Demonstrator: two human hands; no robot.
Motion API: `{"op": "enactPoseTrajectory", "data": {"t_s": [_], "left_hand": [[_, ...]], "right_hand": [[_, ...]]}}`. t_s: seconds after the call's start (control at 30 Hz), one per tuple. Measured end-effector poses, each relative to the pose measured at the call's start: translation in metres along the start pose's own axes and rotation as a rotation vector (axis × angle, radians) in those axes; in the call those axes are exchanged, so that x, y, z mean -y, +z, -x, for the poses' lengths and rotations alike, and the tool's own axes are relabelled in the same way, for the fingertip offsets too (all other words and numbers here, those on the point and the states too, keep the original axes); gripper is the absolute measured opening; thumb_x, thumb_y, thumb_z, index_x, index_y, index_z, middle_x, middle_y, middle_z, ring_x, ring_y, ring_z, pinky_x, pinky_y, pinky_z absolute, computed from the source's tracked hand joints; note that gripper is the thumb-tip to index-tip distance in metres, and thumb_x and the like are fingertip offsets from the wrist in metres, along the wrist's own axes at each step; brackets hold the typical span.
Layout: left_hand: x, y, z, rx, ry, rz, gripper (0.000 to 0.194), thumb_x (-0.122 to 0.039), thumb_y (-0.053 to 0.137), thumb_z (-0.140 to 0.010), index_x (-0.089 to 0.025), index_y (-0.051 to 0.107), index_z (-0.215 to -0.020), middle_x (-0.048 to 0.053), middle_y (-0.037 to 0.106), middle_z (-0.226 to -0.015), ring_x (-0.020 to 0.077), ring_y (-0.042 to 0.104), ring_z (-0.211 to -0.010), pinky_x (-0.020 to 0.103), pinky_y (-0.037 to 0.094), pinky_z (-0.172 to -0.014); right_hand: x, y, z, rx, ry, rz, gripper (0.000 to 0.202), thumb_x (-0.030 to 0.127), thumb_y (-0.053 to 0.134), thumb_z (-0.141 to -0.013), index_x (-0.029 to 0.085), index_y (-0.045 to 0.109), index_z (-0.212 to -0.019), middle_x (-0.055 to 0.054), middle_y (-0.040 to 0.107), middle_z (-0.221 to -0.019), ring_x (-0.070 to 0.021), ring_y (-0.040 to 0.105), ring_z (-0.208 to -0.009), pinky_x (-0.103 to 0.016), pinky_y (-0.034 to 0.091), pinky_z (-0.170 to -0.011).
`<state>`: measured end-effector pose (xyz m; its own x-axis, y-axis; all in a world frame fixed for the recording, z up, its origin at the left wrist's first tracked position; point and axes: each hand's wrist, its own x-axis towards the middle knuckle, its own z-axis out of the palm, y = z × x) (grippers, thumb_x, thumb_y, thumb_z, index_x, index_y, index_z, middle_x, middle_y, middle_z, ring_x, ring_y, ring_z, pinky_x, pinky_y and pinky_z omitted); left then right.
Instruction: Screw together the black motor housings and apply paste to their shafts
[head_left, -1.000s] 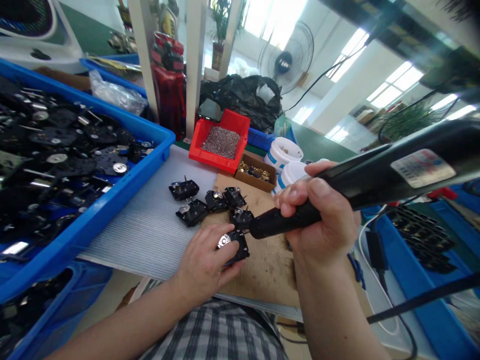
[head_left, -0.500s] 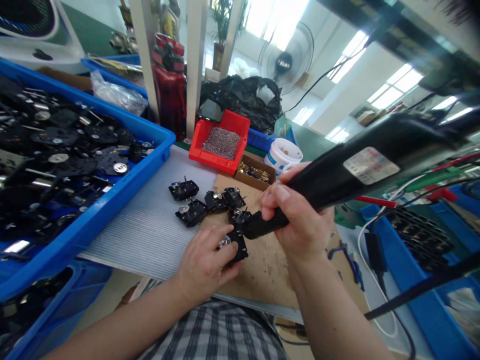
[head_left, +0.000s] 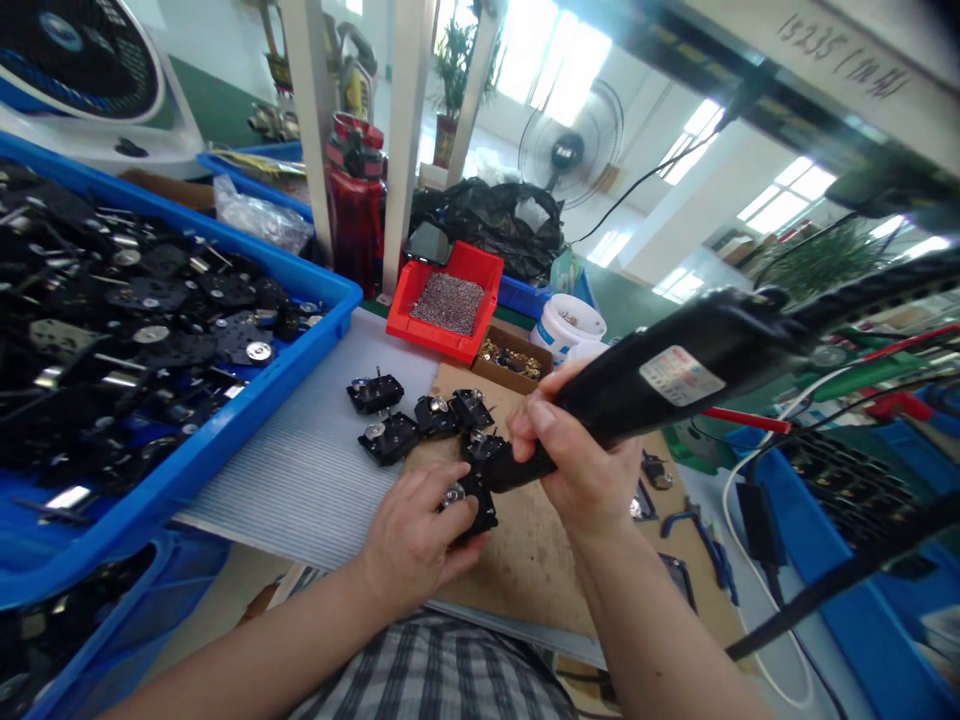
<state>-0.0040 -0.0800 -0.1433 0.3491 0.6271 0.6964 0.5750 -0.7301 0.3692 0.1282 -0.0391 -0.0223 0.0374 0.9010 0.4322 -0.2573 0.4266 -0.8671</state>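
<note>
My left hand [head_left: 420,535] is closed on a small black part [head_left: 480,507] with a silver disc, holding it on the brown board [head_left: 540,560]. Wrapped round a black power screwdriver [head_left: 615,400] is my right hand [head_left: 581,460]. The tool slants down to the left, and its dark nose is against or just over the held part; its tip is hidden. Several similar black assemblies, one of them at the board's left edge [head_left: 388,437], lie just beyond my left hand.
Blue bin [head_left: 300,370] of black parts at left. Beyond the board: red tray [head_left: 487,270] of screws, cardboard box [head_left: 506,375] of brass pieces, white tub [head_left: 566,325]. At right: blue-handled pliers [head_left: 701,540], cables, a blue bin [head_left: 840,600].
The view has shifted, so the surroundings sit slightly lower and further right. The screwdriver's body is at a slightly different angle. Both hands keep their hold.
</note>
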Motion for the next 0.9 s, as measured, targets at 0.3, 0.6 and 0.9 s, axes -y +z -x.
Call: {"op": "enactPoseTrajectory", "data": {"t_s": [0.3, 0.6, 0.9], "left_hand": [[-0.003, -0.005, -0.003, 0.002, 0.004, -0.041, 0.009, -0.025, 0.065, -0.081, -0.016, 0.064, -0.083, 0.018, 0.065, -0.108, 0.0307, 0.063, -0.093, 0.044, 0.057, -0.073], [-0.006, -0.006, -0.004, 0.026, -0.005, -0.036, 0.009, -0.024, 0.062, -0.084, -0.016, 0.065, -0.083, 0.018, 0.066, -0.108, 0.0315, 0.063, -0.093, 0.045, 0.056, -0.073], [-0.004, -0.007, -0.003, 0.036, -0.009, -0.033, 0.011, -0.026, 0.065, -0.082, -0.015, 0.066, -0.083, 0.018, 0.066, -0.107, 0.0318, 0.063, -0.092, 0.045, 0.055, -0.072]], "right_hand": [[0.008, -0.01, 0.003, -0.046, -0.042, 0.017, 0.017, 0.02, 0.067, -0.077, 0.021, 0.061, -0.093, 0.008, 0.058, -0.059, -0.0085, 0.053, -0.044, -0.023, 0.045, -0.047], [0.024, -0.019, 0.019, -0.149, -0.048, 0.021, 0.016, 0.023, 0.067, -0.077, 0.021, 0.064, -0.093, 0.007, 0.057, -0.058, -0.0089, 0.051, -0.043, -0.024, 0.044, -0.049], [0.016, -0.018, 0.02, -0.135, -0.025, 0.032, 0.016, 0.022, 0.066, -0.078, 0.02, 0.063, -0.094, 0.007, 0.057, -0.058, -0.009, 0.051, -0.043, -0.025, 0.045, -0.05]]}}
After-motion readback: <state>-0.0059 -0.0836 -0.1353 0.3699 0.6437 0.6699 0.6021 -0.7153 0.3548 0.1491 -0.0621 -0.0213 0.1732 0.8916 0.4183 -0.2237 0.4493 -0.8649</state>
